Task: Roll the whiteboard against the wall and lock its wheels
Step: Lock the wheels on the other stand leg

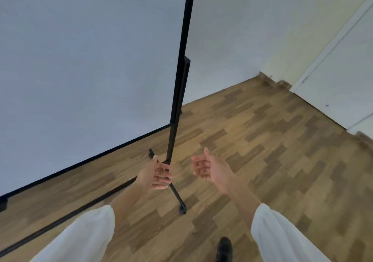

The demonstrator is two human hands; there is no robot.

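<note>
The whiteboard (80,59) fills the left of the view, a large white panel in a thin black frame on a black stand. Its right upright post (177,104) runs down to a foot bar with a near wheel (182,210) and a far wheel (151,153) on the floor. My left hand (157,174) hangs in front of the foot of the post with its fingers apart and loosely curled, holding nothing. My right hand (205,167) is to the right of the post, open, palm towards it, also with nothing in it.
A white wall (232,39) stands behind the board and meets a second wall at a corner (260,74) to the right. A white door (343,80) is on the right. Wooden floor (262,160) lies around the stand. My dark shoe (225,248) is at the bottom.
</note>
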